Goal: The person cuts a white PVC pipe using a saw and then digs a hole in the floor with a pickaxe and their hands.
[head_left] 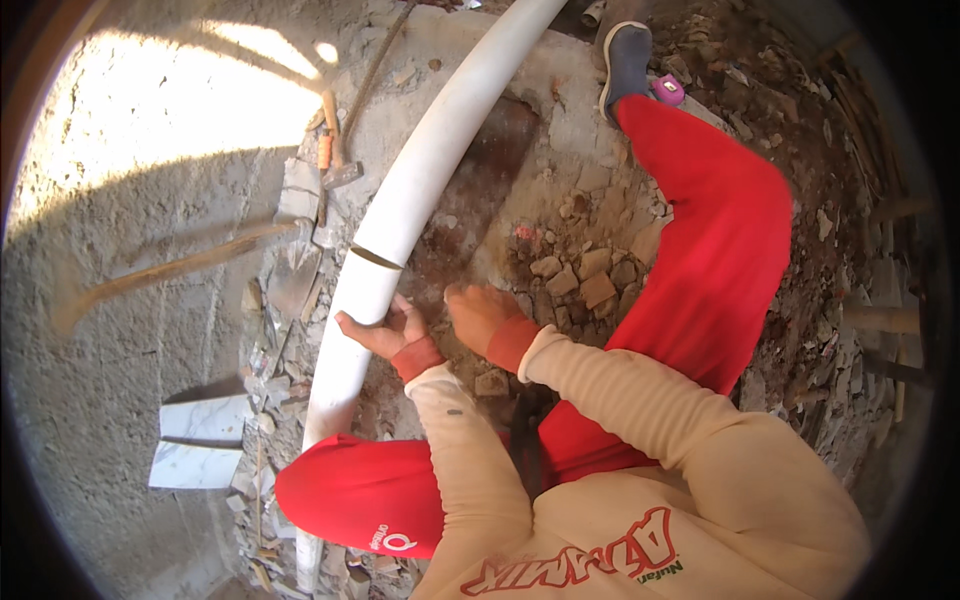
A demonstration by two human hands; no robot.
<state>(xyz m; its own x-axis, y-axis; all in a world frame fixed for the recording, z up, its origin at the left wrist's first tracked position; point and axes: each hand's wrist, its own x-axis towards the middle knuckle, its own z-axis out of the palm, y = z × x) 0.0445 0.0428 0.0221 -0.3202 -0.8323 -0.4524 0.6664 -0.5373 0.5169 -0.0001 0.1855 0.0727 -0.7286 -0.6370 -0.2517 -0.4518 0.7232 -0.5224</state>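
A long white plastic pipe (pixel 428 170) runs slantwise from the top of the view down past my left knee. Partway along it a dark cut opens across the pipe, and the pieces on either side still line up. Just below that cut my left hand (pixel 395 332) grips the pipe from its right side, thumb over the top and fingers partly hidden. My right hand (pixel 484 318) is apart from the pipe, a little to the right, with its fingers curled closed. Whatever may be inside that fist cannot be seen.
Broken brick pieces (pixel 597 285) and rubble cover the ground between my legs. Left of the pipe lie a hammer (pixel 342 176), a trowel (pixel 296 275) and a long wooden handle (pixel 180 267). Marbled tiles (pixel 195 466) rest by the wall. A pink tape measure (pixel 668 90) sits beside my shoe (pixel 627 62).
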